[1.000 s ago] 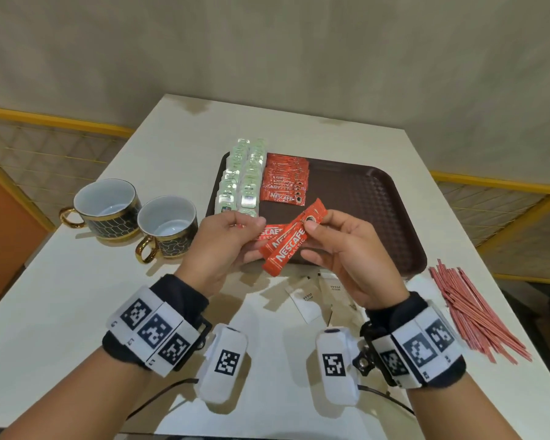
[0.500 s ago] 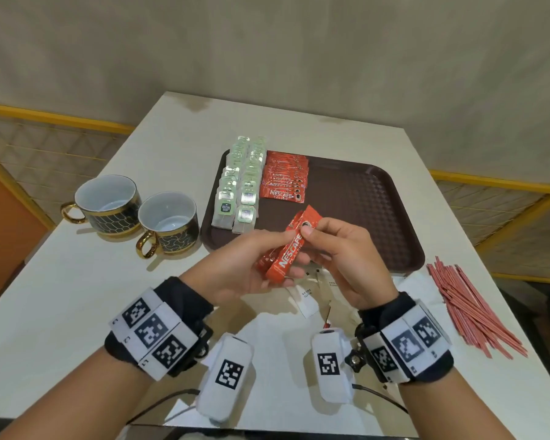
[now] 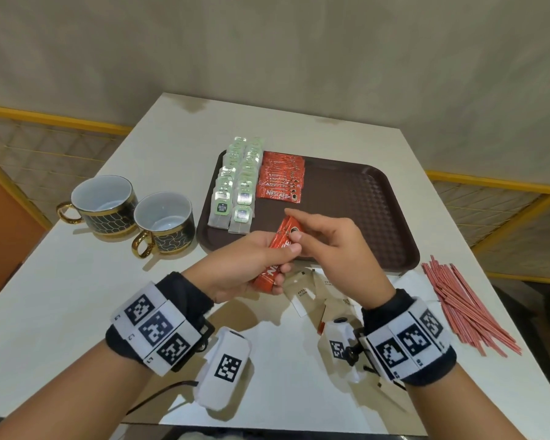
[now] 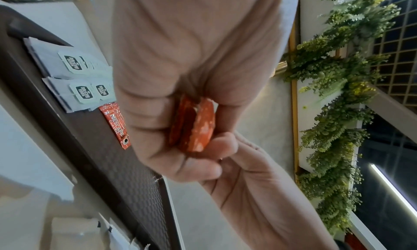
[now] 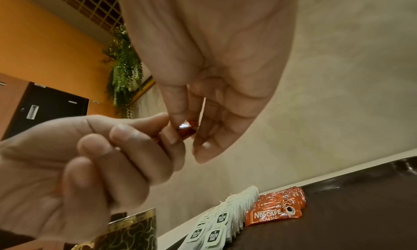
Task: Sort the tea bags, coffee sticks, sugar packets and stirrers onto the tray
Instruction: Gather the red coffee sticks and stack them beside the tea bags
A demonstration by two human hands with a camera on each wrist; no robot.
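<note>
Over the near edge of the brown tray [image 3: 356,198], my left hand [image 3: 254,265] grips two orange coffee sticks [image 3: 275,255] by their lower half. The left wrist view shows both stick ends [image 4: 194,125] side by side in that fist. My right hand [image 3: 318,246] pinches the top end of the sticks [image 5: 186,129] between thumb and fingers. On the tray's left side lie two rows of tea bags [image 3: 235,185] and a stack of coffee sticks [image 3: 280,182]. Sugar packets [image 3: 305,290] lie on the table beneath my hands. Red stirrers [image 3: 464,309] are heaped at the right.
Two dark, gold-patterned cups [image 3: 104,204] [image 3: 164,222] stand left of the tray. The white table [image 3: 45,296] ends close behind the tray and just right of the stirrers. The tray's right half [image 3: 362,217] holds nothing.
Both hands have moved forward and up with the coffee sticks, from above the table to the tray's near edge. The sticks have swung from slanted to nearly upright and closed together.
</note>
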